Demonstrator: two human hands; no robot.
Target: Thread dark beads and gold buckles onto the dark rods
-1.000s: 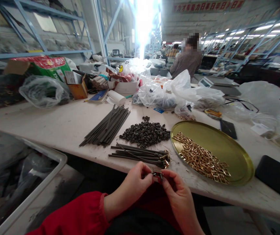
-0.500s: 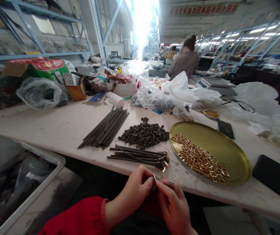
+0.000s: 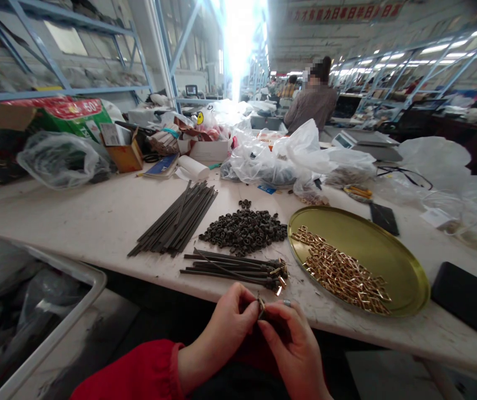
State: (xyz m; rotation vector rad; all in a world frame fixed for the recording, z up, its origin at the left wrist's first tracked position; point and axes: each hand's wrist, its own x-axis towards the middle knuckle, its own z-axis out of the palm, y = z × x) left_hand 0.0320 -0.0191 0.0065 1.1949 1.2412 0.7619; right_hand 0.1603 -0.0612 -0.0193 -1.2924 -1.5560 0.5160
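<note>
Below the table's front edge, my left hand [image 3: 225, 328] and my right hand [image 3: 292, 350] meet, both pinched on a small dark strip with a gold clasp [image 3: 261, 304]. Just beyond them on the table lies a bundle of finished dark strips with gold ends [image 3: 238, 265]. Behind it sit a heap of small dark rings [image 3: 244, 229] and a row of plain dark strips [image 3: 175, 219]. A round gold tray [image 3: 392, 255] at the right holds several gold clasps [image 3: 342, 272].
Plastic bags [image 3: 288, 155], boxes [image 3: 125, 153] and a green carton [image 3: 71, 114] crowd the table's far side. Two black pads [image 3: 461, 294] lie at the right. A white bin [image 3: 34, 311] stands at the left below the table. A person [image 3: 311, 100] works farther back.
My hands have kept working the small piece, the right hand turning inward over it; the gold clasp shows less now. The view has shifted slightly.
</note>
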